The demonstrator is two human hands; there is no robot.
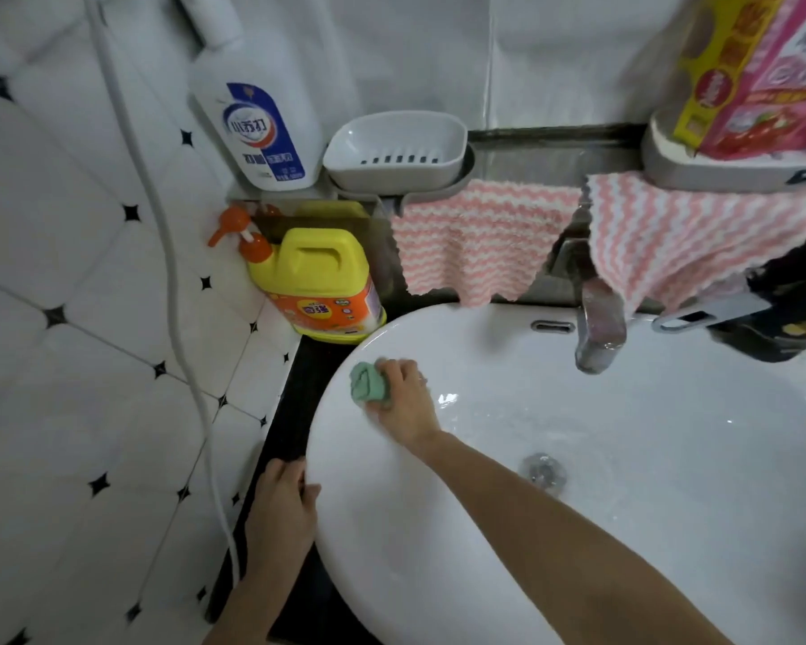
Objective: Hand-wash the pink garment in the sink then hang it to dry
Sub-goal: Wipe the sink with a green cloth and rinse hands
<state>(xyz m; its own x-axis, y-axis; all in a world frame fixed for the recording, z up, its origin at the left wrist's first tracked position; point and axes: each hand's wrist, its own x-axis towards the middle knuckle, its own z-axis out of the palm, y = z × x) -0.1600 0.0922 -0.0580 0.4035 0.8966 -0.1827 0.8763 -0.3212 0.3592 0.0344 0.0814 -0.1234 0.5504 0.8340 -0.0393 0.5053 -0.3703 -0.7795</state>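
The right hand (403, 398) squeezes a green cloth (368, 383) on the sink rim (340, 439); the left hand (282, 509) rests flat beside it. No pink garment shows nearby.

Two bare forearms and hands (403, 395) (no sleeves, no jewellery)

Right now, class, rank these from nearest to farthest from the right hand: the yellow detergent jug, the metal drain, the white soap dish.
From the right hand:
1. Yellow detergent jug, behind it at the sink's back-left.
2. Metal drain, right of it in the basin; nearly as close.
3. White soap dish, high on the wall shelf.
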